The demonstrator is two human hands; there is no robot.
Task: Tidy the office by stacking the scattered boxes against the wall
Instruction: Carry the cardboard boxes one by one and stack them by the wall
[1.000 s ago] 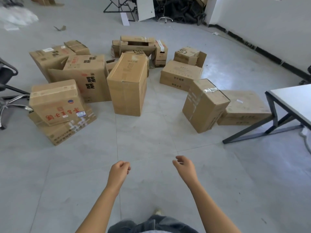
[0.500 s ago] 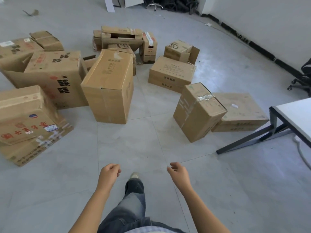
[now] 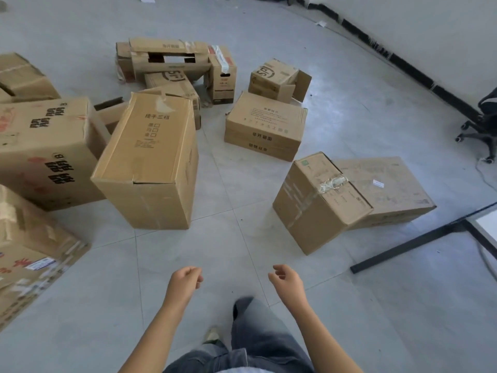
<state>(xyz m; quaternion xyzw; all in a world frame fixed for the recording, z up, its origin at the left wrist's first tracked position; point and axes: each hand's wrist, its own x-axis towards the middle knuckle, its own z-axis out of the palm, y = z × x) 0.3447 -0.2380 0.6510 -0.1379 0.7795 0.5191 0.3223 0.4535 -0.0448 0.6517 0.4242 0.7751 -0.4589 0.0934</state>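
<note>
- The red-printed box (image 3: 32, 254) lies low at my far left, partly out of view. Beside it sits the big box with black characters (image 3: 48, 149). Both are dumped at odd angles, so nothing here is stacked yet.
- The tall box (image 3: 150, 160) stands upright on the floor, touching the big one. It is ahead of my left hand and apart from it, with bare floor between.
- My left hand (image 3: 184, 281) hangs in front of me, fingers loosely curled and gripping nothing. I judge it is free because I have not chosen a box.
- The flat box (image 3: 265, 125) lies further back, well apart from both hands.
- My right hand (image 3: 286, 282) mirrors the left: fingers slack, slightly bent, holding nothing.
- The taped box (image 3: 317, 203) sits tilted, and seems propped on the wide flat box (image 3: 387, 189) behind it. It is the nearest box to my right fingers, ahead and slightly right, not touching.
- The wall (image 3: 430, 36) runs along the far right with no boxes against it, so I judge all the stacking remains.
</note>
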